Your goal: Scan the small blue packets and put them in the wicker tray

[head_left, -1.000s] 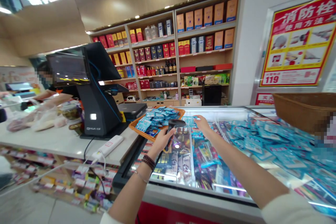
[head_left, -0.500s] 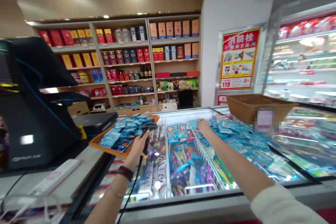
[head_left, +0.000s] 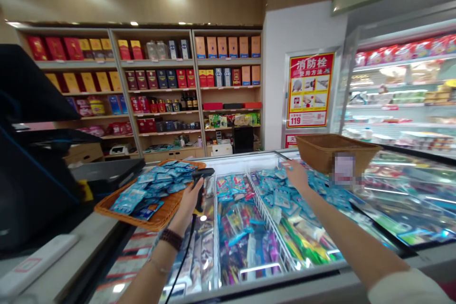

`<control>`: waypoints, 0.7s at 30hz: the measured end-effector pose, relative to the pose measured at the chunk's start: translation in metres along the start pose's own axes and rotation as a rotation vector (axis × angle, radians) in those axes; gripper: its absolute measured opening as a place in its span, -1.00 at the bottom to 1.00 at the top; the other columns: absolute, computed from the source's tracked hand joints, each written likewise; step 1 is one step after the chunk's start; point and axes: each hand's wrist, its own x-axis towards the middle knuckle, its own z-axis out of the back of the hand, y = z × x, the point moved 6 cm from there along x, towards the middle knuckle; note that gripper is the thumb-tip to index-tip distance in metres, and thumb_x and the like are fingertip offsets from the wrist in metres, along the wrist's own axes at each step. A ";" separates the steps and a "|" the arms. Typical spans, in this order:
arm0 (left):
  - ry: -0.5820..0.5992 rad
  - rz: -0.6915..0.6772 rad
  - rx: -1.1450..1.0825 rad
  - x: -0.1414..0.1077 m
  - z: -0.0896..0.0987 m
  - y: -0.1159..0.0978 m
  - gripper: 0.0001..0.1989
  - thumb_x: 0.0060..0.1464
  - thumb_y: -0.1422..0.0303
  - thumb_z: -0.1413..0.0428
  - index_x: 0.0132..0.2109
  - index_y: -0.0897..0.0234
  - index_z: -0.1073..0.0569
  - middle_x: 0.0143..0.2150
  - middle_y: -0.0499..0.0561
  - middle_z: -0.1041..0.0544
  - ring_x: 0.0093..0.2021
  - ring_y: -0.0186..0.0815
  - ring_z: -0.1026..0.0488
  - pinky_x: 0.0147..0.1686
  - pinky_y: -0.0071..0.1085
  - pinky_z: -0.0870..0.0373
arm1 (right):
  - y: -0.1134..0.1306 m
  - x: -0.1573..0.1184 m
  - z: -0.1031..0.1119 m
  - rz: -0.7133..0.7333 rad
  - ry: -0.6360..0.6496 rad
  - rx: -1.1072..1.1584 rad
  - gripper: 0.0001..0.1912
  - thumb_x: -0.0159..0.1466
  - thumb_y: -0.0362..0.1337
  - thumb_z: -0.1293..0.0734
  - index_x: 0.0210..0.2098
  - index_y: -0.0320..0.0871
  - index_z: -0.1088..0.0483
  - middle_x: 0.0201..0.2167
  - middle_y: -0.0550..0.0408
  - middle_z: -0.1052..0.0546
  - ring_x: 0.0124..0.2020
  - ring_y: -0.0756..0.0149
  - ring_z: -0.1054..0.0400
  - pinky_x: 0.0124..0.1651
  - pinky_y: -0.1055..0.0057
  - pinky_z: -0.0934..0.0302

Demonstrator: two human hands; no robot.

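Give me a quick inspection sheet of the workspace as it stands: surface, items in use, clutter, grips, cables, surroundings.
Surface: glass-fronted view into a freezer, with a counter at left.
Items in use: black scanner; blue packets piled in a wicker basket; loose packets at right.
Clutter: white oblong device, brown basket.
Left grip: closed around the scanner.
Right grip: beside the loose packets; hold unclear.
Cables: black cord hanging from the scanner.
Surroundings: stocked shelves, red-and-yellow poster.
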 end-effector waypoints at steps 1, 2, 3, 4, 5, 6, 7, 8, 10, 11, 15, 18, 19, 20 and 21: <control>-0.007 -0.008 0.006 0.001 0.007 -0.005 -0.21 -0.18 -0.45 -0.51 -0.43 0.13 -0.42 -0.58 -0.10 -0.42 -0.65 -0.39 -0.32 -0.65 -0.48 -0.23 | 0.006 -0.001 -0.009 0.029 -0.003 -0.015 -0.60 0.28 -0.42 -0.45 0.06 -0.11 -0.76 0.28 -0.31 -0.78 0.47 -0.28 -0.61 0.68 -0.23 -0.32; -0.019 -0.015 0.012 0.001 0.017 -0.011 -0.20 -0.19 -0.46 -0.51 -0.43 0.13 -0.42 -0.59 -0.11 -0.40 -0.65 -0.38 -0.32 -0.64 -0.47 -0.23 | 0.013 -0.004 -0.020 0.055 0.005 -0.007 -0.58 0.29 -0.42 -0.44 0.10 -0.12 -0.76 0.30 -0.31 -0.77 0.48 -0.27 -0.60 0.70 -0.24 -0.30; -0.036 -0.028 0.018 0.000 0.028 -0.017 -0.20 -0.20 -0.47 -0.51 -0.44 0.13 -0.42 -0.60 -0.11 -0.39 -0.64 -0.38 -0.32 -0.64 -0.46 -0.23 | 0.022 -0.007 -0.034 0.084 0.018 0.010 -0.56 0.30 -0.41 -0.42 0.12 -0.13 -0.76 0.31 -0.31 -0.77 0.48 -0.25 -0.59 0.71 -0.24 -0.28; -0.059 -0.043 0.021 -0.001 0.041 -0.024 -0.19 -0.21 -0.48 -0.52 -0.43 0.13 -0.43 -0.59 -0.12 -0.40 -0.63 -0.38 -0.32 -0.63 -0.46 -0.24 | 0.033 -0.011 -0.050 0.110 0.038 0.032 -0.55 0.31 -0.42 -0.41 0.13 -0.13 -0.76 0.30 -0.30 -0.78 0.48 -0.23 -0.60 0.71 -0.24 -0.28; -0.086 -0.055 0.025 -0.003 0.055 -0.031 -0.18 -0.22 -0.49 -0.52 -0.42 0.13 -0.44 -0.59 -0.13 -0.40 -0.63 -0.38 -0.32 -0.62 -0.45 -0.25 | 0.046 -0.017 -0.068 0.131 0.064 0.058 -0.55 0.33 -0.42 -0.40 0.14 -0.14 -0.76 0.28 -0.29 -0.78 0.47 -0.22 -0.60 0.71 -0.22 -0.28; -0.113 -0.064 0.032 -0.005 0.070 -0.037 -0.18 -0.21 -0.50 -0.52 -0.40 0.14 -0.45 -0.58 -0.14 -0.39 -0.62 -0.38 -0.33 -0.62 -0.45 -0.26 | 0.061 -0.025 -0.086 0.147 0.095 0.088 -0.56 0.34 -0.42 -0.39 0.14 -0.14 -0.75 0.27 -0.27 -0.78 0.45 -0.20 -0.61 0.71 -0.20 -0.29; -0.139 -0.068 0.040 -0.008 0.085 -0.042 -0.18 -0.19 -0.50 -0.52 -0.39 0.13 -0.45 -0.58 -0.15 -0.39 -0.61 -0.37 -0.33 -0.61 -0.44 -0.28 | 0.077 -0.033 -0.106 0.157 0.130 0.120 -0.57 0.36 -0.41 -0.39 0.15 -0.14 -0.75 0.27 -0.26 -0.78 0.44 -0.19 -0.62 0.70 -0.19 -0.30; -0.165 -0.074 0.046 -0.010 0.100 -0.048 -0.19 -0.15 -0.49 -0.52 -0.37 0.13 -0.45 -0.57 -0.15 -0.40 -0.61 -0.37 -0.34 -0.60 -0.44 -0.28 | 0.095 -0.043 -0.126 0.163 0.169 0.155 -0.58 0.38 -0.41 -0.39 0.16 -0.14 -0.74 0.28 -0.26 -0.77 0.43 -0.18 -0.62 0.69 -0.17 -0.32; -0.226 -0.083 0.060 -0.015 0.129 -0.057 -0.23 -0.05 -0.46 -0.50 -0.35 0.11 -0.44 -0.56 -0.15 -0.41 -0.61 -0.35 -0.34 -0.59 -0.42 -0.28 | 0.136 -0.068 -0.166 0.165 0.263 0.236 -0.59 0.40 -0.38 -0.41 0.18 -0.12 -0.73 0.31 -0.23 -0.75 0.40 -0.13 -0.64 0.62 -0.11 -0.40; -0.258 -0.086 0.069 -0.018 0.143 -0.060 -0.25 -0.01 -0.44 -0.49 -0.35 0.10 -0.43 -0.55 -0.14 -0.41 -0.60 -0.34 -0.35 -0.59 -0.41 -0.27 | 0.158 -0.082 -0.186 0.166 0.317 0.281 -0.60 0.41 -0.38 -0.42 0.19 -0.11 -0.72 0.32 -0.21 -0.74 0.38 -0.11 -0.65 0.58 -0.07 -0.45; -0.373 -0.099 0.105 -0.024 0.191 -0.065 -0.32 0.09 -0.37 -0.47 -0.34 0.06 -0.41 -0.55 -0.13 -0.40 -0.60 -0.29 -0.36 -0.55 -0.35 -0.29 | 0.252 -0.149 -0.254 0.199 0.564 0.470 -0.59 0.41 -0.36 -0.51 0.22 -0.04 -0.70 0.29 -0.10 -0.76 0.22 0.04 -0.72 0.42 0.07 -0.56; -0.439 -0.101 0.108 -0.027 0.218 -0.058 -0.34 0.13 -0.38 -0.43 -0.35 0.04 -0.41 -0.55 -0.13 -0.39 -0.59 -0.27 -0.35 -0.55 -0.32 -0.32 | 0.316 -0.204 -0.295 0.202 0.741 0.549 -0.59 0.42 -0.32 -0.56 0.24 -0.05 -0.69 0.23 -0.07 -0.80 0.10 0.08 -0.75 0.39 0.10 -0.56; -0.448 -0.094 0.109 -0.028 0.226 -0.055 -0.34 0.14 -0.39 -0.42 -0.35 0.03 -0.41 -0.56 -0.12 -0.39 -0.60 -0.27 -0.35 -0.55 -0.32 -0.32 | 0.334 -0.222 -0.307 0.197 0.788 0.565 -0.60 0.43 -0.29 -0.57 0.24 -0.07 -0.69 0.23 -0.09 -0.80 0.09 0.06 -0.76 0.37 0.11 -0.56; -0.451 -0.089 0.112 -0.029 0.233 -0.050 -0.33 0.15 -0.40 -0.42 -0.36 0.04 -0.41 -0.56 -0.11 -0.40 -0.59 -0.26 -0.36 -0.54 -0.31 -0.33 | 0.350 -0.238 -0.317 0.182 0.818 0.576 -0.60 0.44 -0.26 -0.59 0.25 -0.08 -0.68 0.23 -0.12 -0.80 0.11 0.03 -0.76 0.35 0.11 -0.55; -0.450 -0.086 0.118 -0.029 0.239 -0.046 -0.32 0.14 -0.41 -0.41 -0.37 0.04 -0.41 -0.56 -0.10 -0.40 -0.59 -0.26 -0.37 -0.54 -0.31 -0.34 | 0.363 -0.253 -0.327 0.156 0.838 0.578 -0.59 0.44 -0.23 -0.60 0.26 -0.09 -0.67 0.24 -0.13 -0.80 0.14 0.00 -0.76 0.35 0.12 -0.55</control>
